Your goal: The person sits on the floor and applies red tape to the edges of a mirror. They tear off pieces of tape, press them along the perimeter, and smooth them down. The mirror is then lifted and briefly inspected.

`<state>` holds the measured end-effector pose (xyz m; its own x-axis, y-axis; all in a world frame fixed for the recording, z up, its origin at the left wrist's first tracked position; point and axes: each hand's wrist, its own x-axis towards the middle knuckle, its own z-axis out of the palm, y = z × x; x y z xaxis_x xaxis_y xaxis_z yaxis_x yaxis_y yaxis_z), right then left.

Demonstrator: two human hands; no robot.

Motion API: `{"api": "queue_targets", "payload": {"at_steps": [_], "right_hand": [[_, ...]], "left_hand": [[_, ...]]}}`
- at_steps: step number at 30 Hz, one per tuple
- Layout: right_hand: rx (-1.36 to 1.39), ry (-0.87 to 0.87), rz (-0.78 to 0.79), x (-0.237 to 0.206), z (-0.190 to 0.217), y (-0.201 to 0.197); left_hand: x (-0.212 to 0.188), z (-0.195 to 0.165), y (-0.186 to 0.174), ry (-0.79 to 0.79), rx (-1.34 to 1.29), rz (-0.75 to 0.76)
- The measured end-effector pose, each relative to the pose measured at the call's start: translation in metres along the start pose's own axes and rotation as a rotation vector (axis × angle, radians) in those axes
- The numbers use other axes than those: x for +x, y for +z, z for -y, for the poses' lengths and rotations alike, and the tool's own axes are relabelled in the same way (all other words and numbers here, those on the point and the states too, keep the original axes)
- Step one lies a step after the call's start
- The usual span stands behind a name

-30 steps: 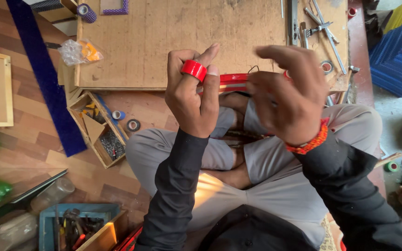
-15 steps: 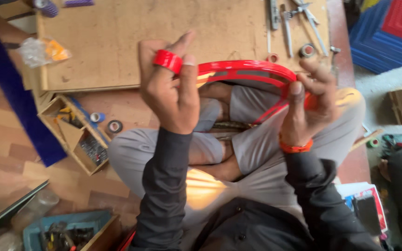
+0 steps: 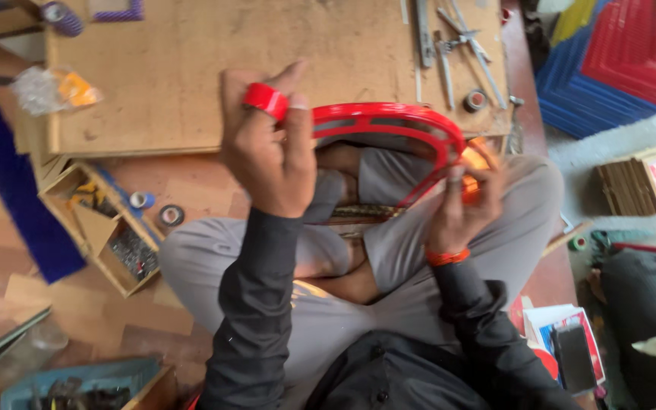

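My left hand [image 3: 267, 156] is raised over my lap, with a small red tape roll [image 3: 265, 99] pinched between its thumb and fingers. From that hand a red curved frame [image 3: 389, 118] arches to the right above my crossed legs. My right hand [image 3: 461, 205], with an orange band [image 3: 447, 257] at the wrist, grips the frame's lower right end. Something orange shows between its fingers; I cannot tell what it is.
A wooden board [image 3: 191, 61] lies ahead with metal tools [image 3: 449, 45] and a small tape roll [image 3: 474, 100]. A compartment box [image 3: 108, 228] stands at left, a blue tray [image 3: 77, 380] at bottom left. Red and blue frames [image 3: 632, 53] are stacked at top right.
My right hand has dropped from beside the left hand to the lower right and now holds the red curved frame's end. The left hand stays raised with the roll. The view shifted.
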<state>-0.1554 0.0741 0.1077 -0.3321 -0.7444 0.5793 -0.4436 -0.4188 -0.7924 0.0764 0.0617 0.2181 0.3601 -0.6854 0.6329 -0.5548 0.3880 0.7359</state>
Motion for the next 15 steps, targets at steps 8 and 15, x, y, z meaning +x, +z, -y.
{"api": "queue_targets", "payload": {"at_steps": [8,15], "right_hand": [[-0.225,-0.645,0.53,0.084,0.125,0.032],[-0.202,-0.739,0.667,0.087,0.16,0.047]], "left_hand": [[-0.005,-0.013,-0.008,-0.061,-0.014,-0.006],[-0.003,-0.022,-0.022,-0.068,-0.089,-0.033]]}}
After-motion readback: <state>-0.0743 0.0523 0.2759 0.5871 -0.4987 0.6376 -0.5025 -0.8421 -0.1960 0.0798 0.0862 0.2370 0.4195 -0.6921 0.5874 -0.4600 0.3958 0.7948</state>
